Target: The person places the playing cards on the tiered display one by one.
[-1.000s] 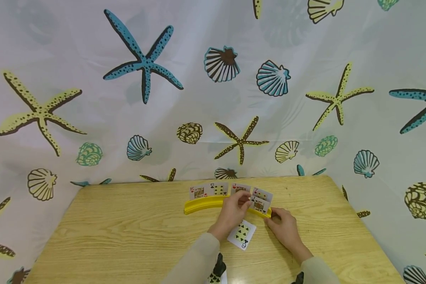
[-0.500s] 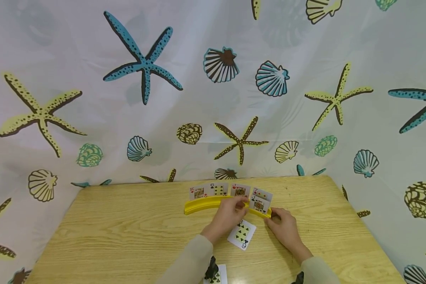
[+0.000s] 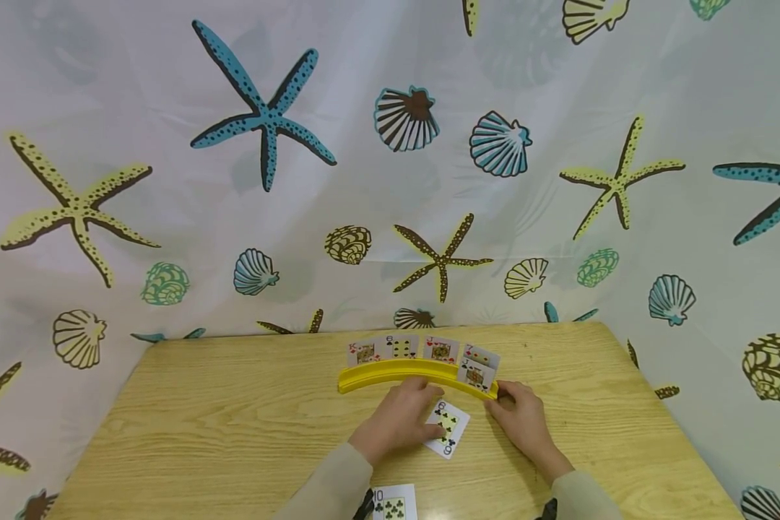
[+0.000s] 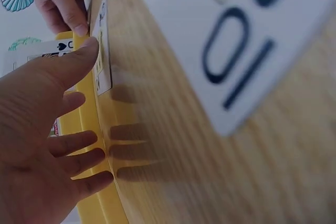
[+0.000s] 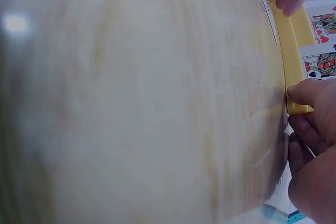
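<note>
A yellow curved card holder (image 3: 370, 375) stands on the table with playing cards upright in it. At its right end a jack of spades (image 3: 475, 376) stands in front of a red seven (image 3: 486, 356). My right hand (image 3: 520, 417) pinches that end of the holder between thumb and fingers. My left hand (image 3: 399, 419) holds nothing; its fingers are spread, as the left wrist view also shows. It hovers low in front of the holder, thumb overlapping a clubs card (image 3: 453, 426) lying face up on the wood. Part of that card is hidden behind the hand.
A ten of clubs (image 3: 395, 502) lies face up near the front, by the left sleeve. A king (image 3: 362, 354), a black six (image 3: 401, 347) and a red jack (image 3: 440, 351) stand farther left in the holder. Behind the table (image 3: 234, 404) hangs a shell-patterned cloth (image 3: 364, 188).
My left hand has let go of the jack of spades at the holder and drawn back left and down, to the clubs card on the table. The right hand has stayed at the holder's end.
</note>
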